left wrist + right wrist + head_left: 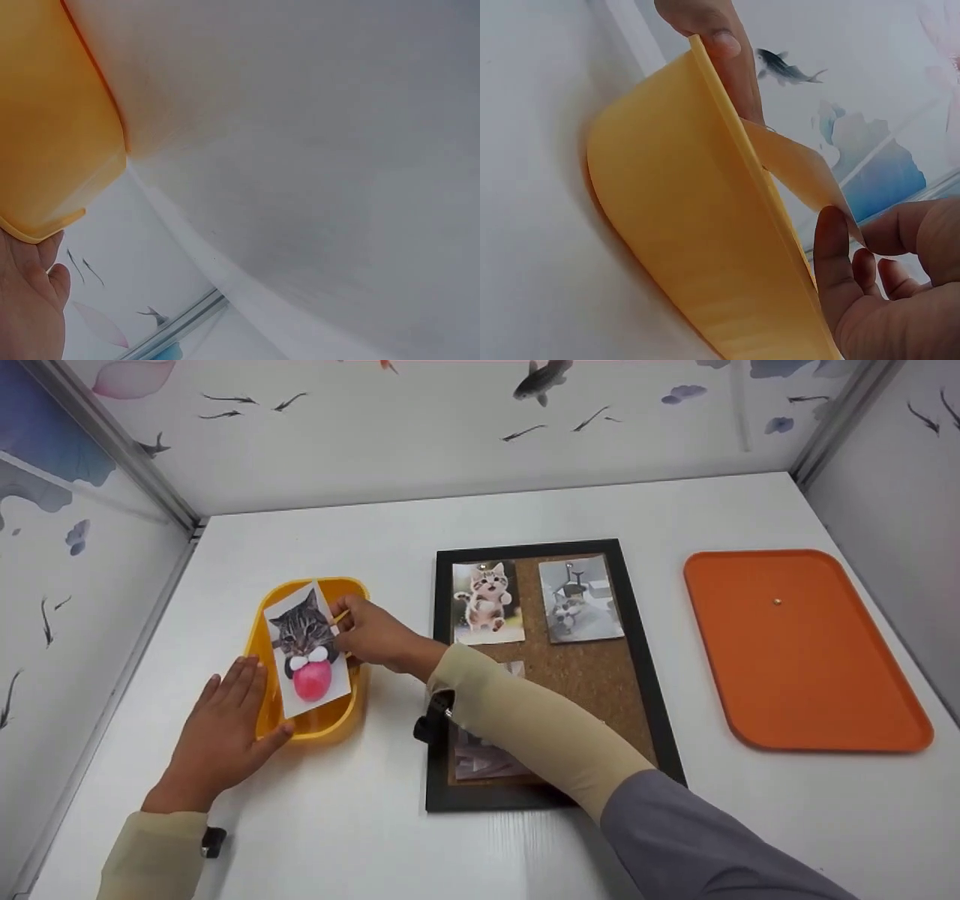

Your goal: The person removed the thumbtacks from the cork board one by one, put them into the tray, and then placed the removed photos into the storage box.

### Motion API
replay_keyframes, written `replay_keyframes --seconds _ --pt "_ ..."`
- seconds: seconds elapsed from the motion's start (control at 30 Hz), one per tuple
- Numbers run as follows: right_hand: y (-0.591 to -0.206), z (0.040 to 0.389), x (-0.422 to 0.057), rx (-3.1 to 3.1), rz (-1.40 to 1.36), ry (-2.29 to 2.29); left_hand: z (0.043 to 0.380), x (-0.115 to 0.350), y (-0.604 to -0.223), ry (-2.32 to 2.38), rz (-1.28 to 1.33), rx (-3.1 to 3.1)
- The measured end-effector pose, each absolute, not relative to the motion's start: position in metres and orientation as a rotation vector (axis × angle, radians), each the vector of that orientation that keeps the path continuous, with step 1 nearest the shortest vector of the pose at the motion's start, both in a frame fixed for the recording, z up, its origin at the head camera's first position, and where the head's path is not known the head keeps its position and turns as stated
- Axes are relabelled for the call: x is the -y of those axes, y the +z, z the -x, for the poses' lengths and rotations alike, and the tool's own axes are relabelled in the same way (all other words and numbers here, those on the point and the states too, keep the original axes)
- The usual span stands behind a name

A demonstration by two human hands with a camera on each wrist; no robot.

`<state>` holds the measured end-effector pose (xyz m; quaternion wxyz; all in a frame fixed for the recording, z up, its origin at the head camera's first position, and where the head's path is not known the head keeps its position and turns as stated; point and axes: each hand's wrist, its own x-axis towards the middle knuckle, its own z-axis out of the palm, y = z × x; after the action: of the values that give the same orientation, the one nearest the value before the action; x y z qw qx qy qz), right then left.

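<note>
My right hand (375, 634) pinches the right edge of a cat photo (311, 679) between thumb and fingers. The photo shows a tabby cat with a pink ball shape and lies tilted over a yellow plastic basin (341, 727). In the right wrist view, the photo (810, 172) rises above the basin's rim at the fingertips. My left hand (225, 727) rests on the basin's left rim with its fingers straight, the thumb by the near rim. The left wrist view shows the hand (30, 292) against the basin wall (60, 112). What lies under the photo is hidden.
A black-framed cork board (577, 675) lies in the middle, bearing a kitten photo (487, 604) and a grey photo (581, 600). My right forearm covers part of it and its lower photos. An orange tray (802, 675) with a small metallic pin (777, 601) lies at right.
</note>
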<state>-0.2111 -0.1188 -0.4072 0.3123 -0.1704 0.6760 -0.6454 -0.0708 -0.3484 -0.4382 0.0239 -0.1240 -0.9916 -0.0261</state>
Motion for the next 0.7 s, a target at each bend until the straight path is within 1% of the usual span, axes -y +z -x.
replay_keyframes --seconds 0.17,0.43,0.7 --pt "-0.407 0.205 0.13 -1.805 0.446 -1.699 0.07 0.348 -0.438 -0.086 0.369 3.091" --pt "-0.408 0.203 0.141 -1.8 0.364 -1.742 0.069 0.35 -0.439 -0.089 0.39 3.072" --pt "-0.411 0.197 0.15 -1.893 0.395 -1.75 0.07 0.351 -0.44 -0.092 0.436 3.016"
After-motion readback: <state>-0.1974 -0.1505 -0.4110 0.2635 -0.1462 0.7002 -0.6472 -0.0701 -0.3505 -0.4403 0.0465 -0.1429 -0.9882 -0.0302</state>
